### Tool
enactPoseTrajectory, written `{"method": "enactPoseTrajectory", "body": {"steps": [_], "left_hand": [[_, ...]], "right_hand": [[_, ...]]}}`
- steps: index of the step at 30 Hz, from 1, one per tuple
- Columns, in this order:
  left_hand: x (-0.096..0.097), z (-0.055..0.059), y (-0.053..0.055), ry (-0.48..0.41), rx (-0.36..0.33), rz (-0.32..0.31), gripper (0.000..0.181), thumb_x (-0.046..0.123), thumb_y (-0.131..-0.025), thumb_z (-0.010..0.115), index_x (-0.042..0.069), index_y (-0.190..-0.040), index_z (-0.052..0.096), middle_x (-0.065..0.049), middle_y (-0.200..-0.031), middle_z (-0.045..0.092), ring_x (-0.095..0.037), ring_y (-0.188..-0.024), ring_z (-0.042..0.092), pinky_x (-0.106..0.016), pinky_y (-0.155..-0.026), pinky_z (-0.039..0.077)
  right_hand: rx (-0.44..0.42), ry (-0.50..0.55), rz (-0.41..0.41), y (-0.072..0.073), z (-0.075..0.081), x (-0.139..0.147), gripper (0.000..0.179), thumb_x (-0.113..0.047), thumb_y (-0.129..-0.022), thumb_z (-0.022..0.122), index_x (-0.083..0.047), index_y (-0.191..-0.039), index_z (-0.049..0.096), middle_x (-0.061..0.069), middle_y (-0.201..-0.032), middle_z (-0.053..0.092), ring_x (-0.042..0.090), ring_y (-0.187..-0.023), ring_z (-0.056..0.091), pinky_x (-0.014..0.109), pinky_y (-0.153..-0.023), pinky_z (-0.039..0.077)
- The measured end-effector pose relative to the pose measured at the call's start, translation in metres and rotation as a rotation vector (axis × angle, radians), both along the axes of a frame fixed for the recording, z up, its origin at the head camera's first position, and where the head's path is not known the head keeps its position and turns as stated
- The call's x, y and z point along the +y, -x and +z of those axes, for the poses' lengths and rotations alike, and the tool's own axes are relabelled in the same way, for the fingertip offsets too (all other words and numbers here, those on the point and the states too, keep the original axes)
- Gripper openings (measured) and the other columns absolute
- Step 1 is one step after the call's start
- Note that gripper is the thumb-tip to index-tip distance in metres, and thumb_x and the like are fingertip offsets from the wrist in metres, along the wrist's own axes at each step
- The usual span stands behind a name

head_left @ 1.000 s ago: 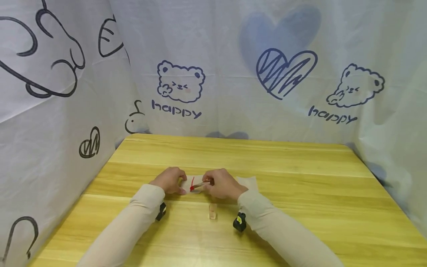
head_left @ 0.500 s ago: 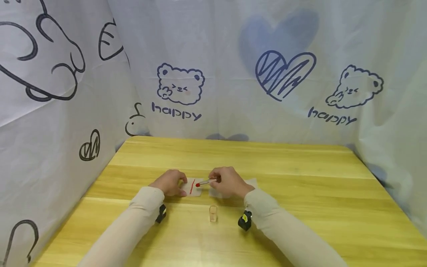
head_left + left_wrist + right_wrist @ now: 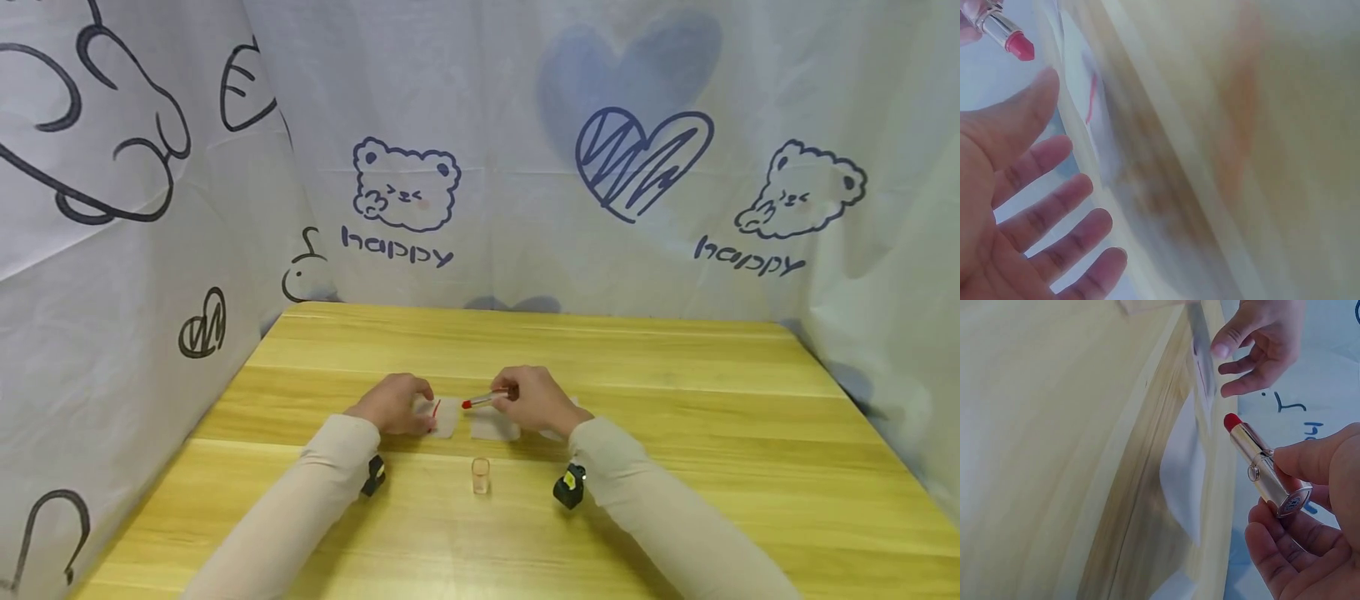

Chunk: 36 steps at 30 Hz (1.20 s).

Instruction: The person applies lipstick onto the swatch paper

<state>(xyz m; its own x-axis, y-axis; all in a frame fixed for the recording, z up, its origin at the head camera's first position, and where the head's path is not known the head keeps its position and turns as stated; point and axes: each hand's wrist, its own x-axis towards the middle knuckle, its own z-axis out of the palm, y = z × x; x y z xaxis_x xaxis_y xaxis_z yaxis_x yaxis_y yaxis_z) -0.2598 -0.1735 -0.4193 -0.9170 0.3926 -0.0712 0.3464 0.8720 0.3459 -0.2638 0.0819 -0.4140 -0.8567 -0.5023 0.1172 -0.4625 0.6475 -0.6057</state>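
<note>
My right hand (image 3: 536, 400) pinches a lipstick (image 3: 1263, 462) between thumb and fingers. Its gold tube is uncapped, and the red bullet points left toward my other hand. The lipstick is above the table, over the gap between two white paper pieces. One of these, the left paper (image 3: 447, 421), bears a thin red stroke (image 3: 1092, 99). At that paper's left side is my left hand (image 3: 397, 404), its fingers spread and relaxed with nothing held. Under the right hand lies an unmarked middle paper (image 3: 495, 427).
A small clear peach-tinted cap (image 3: 481, 476) stands on the table in front of the papers. Another white paper (image 3: 553, 434) is partly hidden behind the right wrist. The wooden table (image 3: 675, 467) is bounded by white curtains (image 3: 517, 242) with drawings at the back and sides.
My right hand has lifted the lipstick off the left paper and moved right, uncovering the red stroke and the middle paper. My left hand has shifted slightly right.
</note>
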Motion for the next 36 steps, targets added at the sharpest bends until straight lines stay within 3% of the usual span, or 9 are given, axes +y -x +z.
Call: {"method": "enactPoseTrajectory", "body": {"steps": [12, 18, 23, 36], "left_hand": [[0.025, 0.002, -0.003, -0.037, -0.028, -0.001, 0.036, 0.026, -0.084, 0.078, 0.006, -0.113, 0.068, -0.009, -0.117, 0.065, -0.029, -0.115, 0.056, -0.043, -0.098, 0.044], [0.031, -0.004, -0.006, -0.057, -0.034, -0.033, 0.038, 0.026, -0.084, 0.078, 0.007, -0.116, 0.067, -0.009, -0.117, 0.064, -0.028, -0.112, 0.057, -0.042, -0.095, 0.046], [0.036, -0.005, -0.002, -0.055, 0.003, -0.079, 0.041, 0.027, -0.084, 0.078, 0.006, -0.117, 0.066, -0.010, -0.119, 0.064, -0.030, -0.116, 0.056, -0.042, -0.099, 0.044], [0.054, -0.005, 0.005, -0.019, -0.005, -0.098, 0.044, 0.028, -0.081, 0.081, 0.008, -0.117, 0.068, -0.008, -0.121, 0.064, -0.029, -0.120, 0.054, -0.041, -0.103, 0.040]], "right_hand": [[0.015, 0.012, -0.034, 0.005, -0.007, 0.016, 0.013, -0.015, -0.092, 0.067, -0.010, -0.103, 0.070, -0.003, -0.088, 0.063, 0.013, -0.076, 0.052, 0.031, -0.069, 0.046], [-0.011, 0.015, -0.033, 0.005, -0.011, 0.022, 0.013, -0.014, -0.092, 0.067, -0.008, -0.103, 0.070, -0.003, -0.087, 0.063, 0.012, -0.075, 0.052, 0.029, -0.068, 0.047], [0.001, 0.019, -0.063, 0.007, -0.010, 0.027, 0.012, -0.013, -0.091, 0.068, -0.008, -0.102, 0.070, -0.001, -0.089, 0.064, 0.013, -0.078, 0.055, 0.031, -0.070, 0.048], [0.008, 0.000, -0.081, 0.010, -0.012, 0.035, 0.012, -0.013, -0.092, 0.067, -0.008, -0.102, 0.070, -0.001, -0.089, 0.064, 0.013, -0.076, 0.053, 0.030, -0.068, 0.047]]}}
